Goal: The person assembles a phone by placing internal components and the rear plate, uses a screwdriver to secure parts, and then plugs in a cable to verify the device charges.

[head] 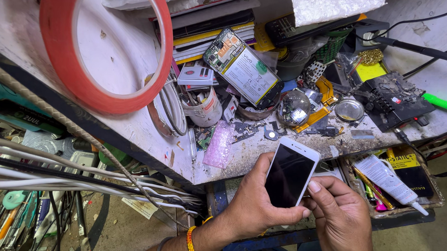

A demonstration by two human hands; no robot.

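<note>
Now a white phone point(291, 173), dark glossy screen up, gripped by both hands' fingers point(310, 187).

Both hands sit low in the frame, right of centre. Left hand point(253, 201) enters from the bottom edge — forearm angled up to the right, orange and dark bands at the wrist, fingers curled closed, thumb pressed inward. Right hand point(341, 216) lies lower right, back to the camera, fingers bent, thumb tip reaching left.
</note>
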